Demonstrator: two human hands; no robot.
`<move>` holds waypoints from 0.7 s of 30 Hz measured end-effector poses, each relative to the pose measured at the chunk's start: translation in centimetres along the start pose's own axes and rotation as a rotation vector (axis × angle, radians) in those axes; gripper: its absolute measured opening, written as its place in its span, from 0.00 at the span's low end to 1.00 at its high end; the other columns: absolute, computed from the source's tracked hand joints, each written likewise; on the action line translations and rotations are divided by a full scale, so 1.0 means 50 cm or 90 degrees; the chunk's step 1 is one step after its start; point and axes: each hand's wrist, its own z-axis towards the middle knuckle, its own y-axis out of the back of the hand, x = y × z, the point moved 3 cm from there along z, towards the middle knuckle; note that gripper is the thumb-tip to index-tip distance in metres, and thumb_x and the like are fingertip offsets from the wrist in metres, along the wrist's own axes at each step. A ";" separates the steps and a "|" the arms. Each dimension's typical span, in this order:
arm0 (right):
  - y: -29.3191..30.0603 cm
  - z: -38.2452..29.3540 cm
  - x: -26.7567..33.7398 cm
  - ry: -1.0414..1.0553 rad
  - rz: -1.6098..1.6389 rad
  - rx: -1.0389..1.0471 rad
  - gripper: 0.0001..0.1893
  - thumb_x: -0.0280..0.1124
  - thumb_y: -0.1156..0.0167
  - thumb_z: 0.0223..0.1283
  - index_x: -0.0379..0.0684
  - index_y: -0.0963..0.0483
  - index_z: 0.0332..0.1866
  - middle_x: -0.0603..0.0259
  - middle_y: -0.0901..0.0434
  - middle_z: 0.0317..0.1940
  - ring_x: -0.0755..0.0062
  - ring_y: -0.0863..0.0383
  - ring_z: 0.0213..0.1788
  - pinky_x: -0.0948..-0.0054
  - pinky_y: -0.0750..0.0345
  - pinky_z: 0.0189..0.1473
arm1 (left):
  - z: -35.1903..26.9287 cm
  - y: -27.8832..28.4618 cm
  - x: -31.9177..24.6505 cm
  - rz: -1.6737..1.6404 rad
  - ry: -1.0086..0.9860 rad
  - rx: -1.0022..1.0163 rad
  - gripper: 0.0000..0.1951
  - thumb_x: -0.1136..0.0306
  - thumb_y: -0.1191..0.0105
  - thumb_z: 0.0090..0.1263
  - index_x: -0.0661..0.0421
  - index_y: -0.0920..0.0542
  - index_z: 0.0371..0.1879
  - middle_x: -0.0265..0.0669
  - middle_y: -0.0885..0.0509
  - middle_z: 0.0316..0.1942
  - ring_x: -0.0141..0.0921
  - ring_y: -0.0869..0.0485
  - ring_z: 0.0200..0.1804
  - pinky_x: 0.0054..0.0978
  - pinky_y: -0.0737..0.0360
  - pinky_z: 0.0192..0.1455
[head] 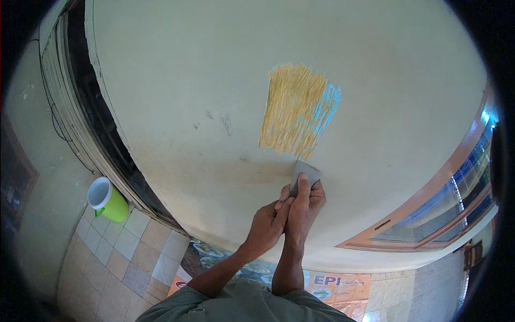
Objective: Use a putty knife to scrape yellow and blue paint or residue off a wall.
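A flat grey scraper blade (pixel 306 174) rests against the pale wall (pixel 382 133), its upper corner just below a scraped patch (pixel 295 110). My right hand (pixel 303 207) grips the blade, with the thumb lying on its face. Beside it on the left, my left hand (pixel 271 225) presses against the right one, its fingers at the blade's lower left edge. The patch shows yellow-brown vertical streaks, with bright blue ones along its right side. Whether the blade has a handle is hidden by my hands.
A lime-green bucket (pixel 114 206) with a white rim stands on the tiled floor (pixel 132 253) at lower left, beside a dark opening. A wood-framed window (pixel 426 209) is at right. Printed banner sheets (pixel 342 286) lie along the wall's foot. Cables hang at far left.
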 end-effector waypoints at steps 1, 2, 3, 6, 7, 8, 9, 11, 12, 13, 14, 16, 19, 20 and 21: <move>-0.001 0.004 0.000 0.000 0.001 -0.001 0.12 0.34 0.48 0.79 0.36 0.29 0.40 0.61 0.24 0.18 0.77 0.27 0.13 0.77 0.29 0.15 | -0.005 -0.004 -0.009 0.005 -0.033 -0.024 0.27 0.49 0.54 0.84 0.65 0.18 0.38 0.44 0.18 0.21 0.31 0.18 0.25 0.33 0.23 0.29; -0.002 0.009 0.000 0.010 0.008 0.006 0.12 0.34 0.48 0.79 0.37 0.29 0.40 0.61 0.25 0.17 0.78 0.27 0.13 0.77 0.29 0.15 | -0.006 -0.004 -0.015 0.011 -0.065 -0.049 0.26 0.50 0.54 0.84 0.65 0.18 0.40 0.44 0.19 0.21 0.30 0.20 0.25 0.33 0.24 0.29; 0.002 0.005 0.001 0.015 0.011 0.009 0.12 0.34 0.48 0.79 0.37 0.29 0.40 0.62 0.25 0.17 0.78 0.27 0.13 0.77 0.30 0.15 | -0.006 -0.006 -0.012 0.009 -0.058 -0.046 0.26 0.50 0.54 0.84 0.65 0.18 0.40 0.44 0.19 0.21 0.30 0.20 0.25 0.33 0.24 0.29; -0.001 0.007 0.004 0.028 -0.007 0.015 0.12 0.34 0.48 0.78 0.37 0.29 0.40 0.63 0.26 0.17 0.79 0.28 0.13 0.78 0.30 0.15 | 0.001 -0.010 0.007 0.004 -0.031 -0.034 0.25 0.51 0.54 0.84 0.65 0.17 0.42 0.43 0.19 0.21 0.28 0.21 0.25 0.33 0.23 0.30; 0.000 0.005 0.001 0.026 -0.009 0.014 0.12 0.34 0.48 0.78 0.37 0.29 0.40 0.63 0.26 0.17 0.79 0.28 0.13 0.78 0.30 0.15 | 0.001 -0.014 0.015 -0.003 -0.049 -0.051 0.25 0.51 0.54 0.84 0.65 0.17 0.41 0.43 0.19 0.21 0.28 0.21 0.25 0.32 0.23 0.30; 0.001 0.002 -0.002 0.028 -0.010 -0.005 0.12 0.34 0.47 0.78 0.38 0.29 0.38 0.64 0.27 0.16 0.79 0.29 0.12 0.78 0.31 0.14 | -0.001 -0.016 0.019 -0.010 -0.068 -0.069 0.25 0.51 0.54 0.84 0.65 0.17 0.41 0.43 0.19 0.21 0.28 0.21 0.25 0.32 0.23 0.30; 0.002 0.003 -0.002 0.032 -0.013 -0.024 0.12 0.35 0.46 0.77 0.38 0.29 0.37 0.65 0.27 0.15 0.79 0.31 0.11 0.78 0.33 0.13 | 0.002 -0.018 0.014 -0.012 -0.067 -0.067 0.25 0.51 0.54 0.84 0.65 0.17 0.41 0.43 0.19 0.21 0.28 0.21 0.25 0.32 0.23 0.30; -0.016 0.014 0.019 0.039 -0.006 -0.022 0.12 0.35 0.46 0.77 0.38 0.29 0.37 0.65 0.27 0.15 0.79 0.31 0.11 0.78 0.33 0.13 | 0.011 -0.018 -0.012 -0.004 -0.083 -0.080 0.25 0.52 0.54 0.84 0.65 0.17 0.39 0.43 0.19 0.20 0.27 0.22 0.25 0.33 0.24 0.29; -0.024 0.016 0.029 0.044 0.001 -0.020 0.12 0.35 0.46 0.77 0.38 0.29 0.38 0.65 0.27 0.15 0.79 0.31 0.11 0.78 0.33 0.14 | 0.014 -0.015 -0.021 -0.004 -0.080 -0.077 0.25 0.52 0.54 0.84 0.65 0.17 0.39 0.43 0.19 0.20 0.27 0.22 0.25 0.33 0.24 0.29; -0.023 0.018 0.031 0.042 0.000 -0.024 0.12 0.35 0.46 0.77 0.38 0.29 0.38 0.65 0.27 0.15 0.79 0.31 0.11 0.78 0.33 0.14 | 0.018 -0.013 -0.032 -0.021 -0.095 -0.064 0.24 0.52 0.53 0.84 0.65 0.17 0.39 0.43 0.20 0.20 0.28 0.22 0.24 0.33 0.24 0.29; -0.020 0.021 0.035 0.047 -0.013 -0.006 0.12 0.35 0.46 0.78 0.37 0.29 0.39 0.64 0.27 0.16 0.79 0.29 0.12 0.78 0.31 0.14 | 0.017 -0.012 -0.037 -0.038 -0.110 -0.051 0.24 0.52 0.53 0.84 0.65 0.17 0.39 0.43 0.20 0.20 0.28 0.22 0.24 0.33 0.24 0.29; -0.014 0.019 0.027 0.056 -0.024 0.019 0.12 0.35 0.46 0.78 0.37 0.29 0.40 0.64 0.26 0.17 0.79 0.28 0.13 0.78 0.30 0.15 | 0.015 -0.015 -0.004 -0.030 -0.084 -0.059 0.24 0.53 0.53 0.84 0.65 0.17 0.39 0.44 0.20 0.19 0.29 0.22 0.24 0.33 0.24 0.29; 0.006 0.009 -0.001 0.033 -0.042 -0.009 0.12 0.35 0.46 0.78 0.36 0.28 0.41 0.63 0.26 0.17 0.79 0.28 0.13 0.78 0.30 0.15 | 0.001 -0.022 0.013 -0.009 -0.071 -0.081 0.23 0.53 0.53 0.84 0.65 0.17 0.39 0.44 0.20 0.19 0.30 0.22 0.23 0.33 0.25 0.29; 0.001 0.010 0.004 0.032 -0.038 -0.020 0.12 0.35 0.46 0.77 0.38 0.29 0.38 0.63 0.27 0.16 0.79 0.30 0.12 0.78 0.33 0.15 | 0.000 -0.024 0.011 0.003 -0.084 -0.094 0.23 0.54 0.53 0.84 0.65 0.17 0.38 0.44 0.20 0.19 0.31 0.22 0.23 0.33 0.25 0.28; -0.003 0.008 0.010 0.027 -0.037 -0.034 0.12 0.34 0.46 0.77 0.39 0.29 0.36 0.63 0.28 0.14 0.80 0.32 0.11 0.79 0.35 0.14 | 0.004 -0.025 0.008 0.003 -0.080 -0.095 0.23 0.54 0.53 0.84 0.65 0.17 0.38 0.44 0.20 0.19 0.31 0.22 0.23 0.33 0.25 0.28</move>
